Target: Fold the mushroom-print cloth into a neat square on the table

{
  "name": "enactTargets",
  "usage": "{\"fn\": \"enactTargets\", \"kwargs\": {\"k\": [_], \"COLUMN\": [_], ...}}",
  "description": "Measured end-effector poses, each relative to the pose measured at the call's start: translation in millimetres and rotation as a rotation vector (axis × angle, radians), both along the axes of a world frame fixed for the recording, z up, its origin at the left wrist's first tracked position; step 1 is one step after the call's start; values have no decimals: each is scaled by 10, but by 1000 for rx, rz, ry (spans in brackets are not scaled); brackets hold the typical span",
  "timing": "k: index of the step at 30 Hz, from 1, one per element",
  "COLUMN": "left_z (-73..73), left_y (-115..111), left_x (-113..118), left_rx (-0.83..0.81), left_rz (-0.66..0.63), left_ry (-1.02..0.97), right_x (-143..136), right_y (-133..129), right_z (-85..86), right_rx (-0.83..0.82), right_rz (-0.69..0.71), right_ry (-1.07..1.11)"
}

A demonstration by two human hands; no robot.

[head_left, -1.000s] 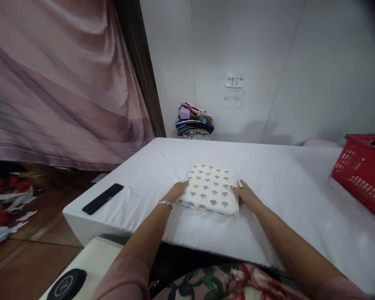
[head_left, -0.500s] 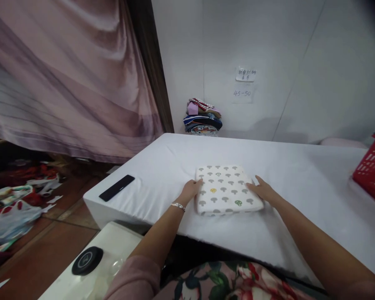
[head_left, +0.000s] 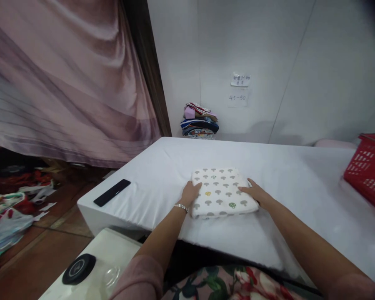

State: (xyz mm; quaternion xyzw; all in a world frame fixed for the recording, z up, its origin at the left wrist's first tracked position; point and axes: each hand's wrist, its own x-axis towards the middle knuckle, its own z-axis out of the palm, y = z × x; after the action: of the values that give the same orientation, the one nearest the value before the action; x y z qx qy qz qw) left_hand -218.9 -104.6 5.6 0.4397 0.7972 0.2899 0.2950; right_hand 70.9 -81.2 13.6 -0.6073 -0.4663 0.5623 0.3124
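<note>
A folded white cloth (head_left: 220, 193) with grey, yellow and green mushroom prints lies flat near the front edge of the white-covered table (head_left: 287, 179). My left hand (head_left: 191, 193) grips its left side, thumb on top and the other fingers down along the edge. At the right side, my right hand (head_left: 256, 195) holds the cloth with its thumb and fingers at the edge; some fingertips are hidden.
A black phone (head_left: 112, 192) lies at the table's left end. Folded clothes (head_left: 200, 123) are stacked beyond the far edge. A red basket (head_left: 370, 171) stands at the right. A white surface with a black round object (head_left: 79, 269) is at lower left.
The view has shifted slightly, so the table scene sits a little lower and further left. My left thumb reaches further over the cloth, and my right hand has come slightly further onto its edge.
</note>
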Motion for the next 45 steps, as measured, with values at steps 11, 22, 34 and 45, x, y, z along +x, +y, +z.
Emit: {"fn": "enactTargets", "kwargs": {"k": [11, 22, 34, 45], "left_z": [-10, 89, -206, -192], "left_y": [307, 228, 211, 173], "left_x": [591, 741, 927, 954], "left_rx": [104, 293, 252, 282], "left_rz": [-134, -323, -594, -597], "left_ry": [29, 465, 635, 653], "right_x": [608, 657, 78, -52], "right_y": [206, 185, 252, 823], "right_z": [-144, -350, 102, -207], "right_rx": [152, 179, 723, 570], "right_rz": [-191, -195, 200, 396], "right_ry": [-70, -246, -929, -1122]}}
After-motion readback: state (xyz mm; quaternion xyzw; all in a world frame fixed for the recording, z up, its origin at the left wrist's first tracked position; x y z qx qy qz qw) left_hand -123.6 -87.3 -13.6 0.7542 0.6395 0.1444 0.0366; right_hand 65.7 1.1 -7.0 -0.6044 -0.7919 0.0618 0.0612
